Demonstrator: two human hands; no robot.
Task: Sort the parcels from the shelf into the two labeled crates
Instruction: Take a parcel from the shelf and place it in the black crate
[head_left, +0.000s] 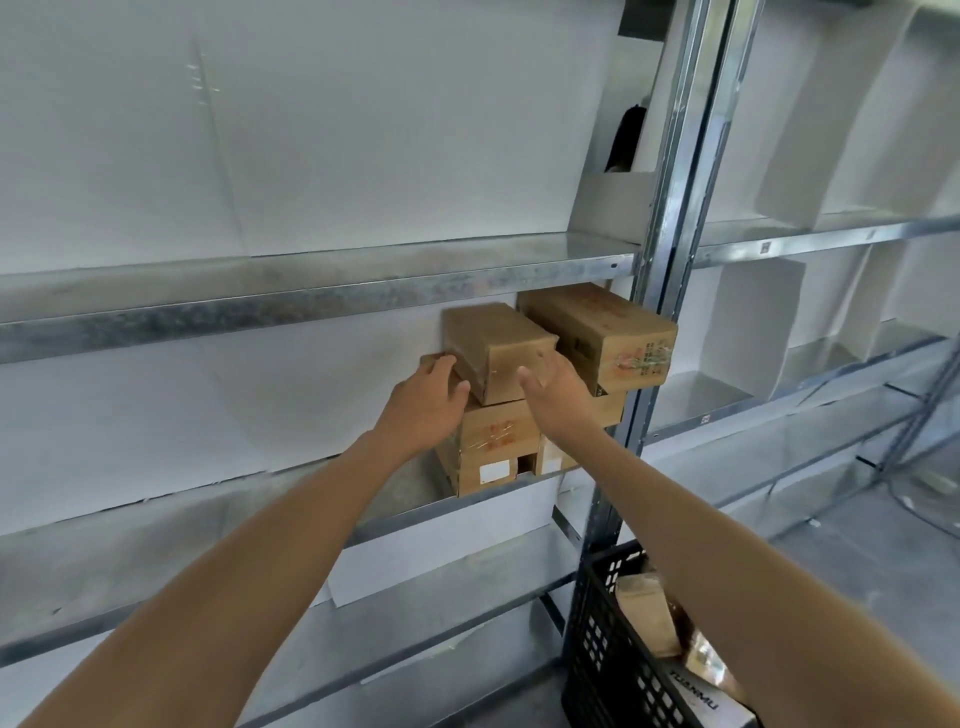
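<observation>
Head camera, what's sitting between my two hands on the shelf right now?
The small top cardboard box, stacked on the lower boxes, lies between the left hand and the right hand; the head view shows it.
</observation>
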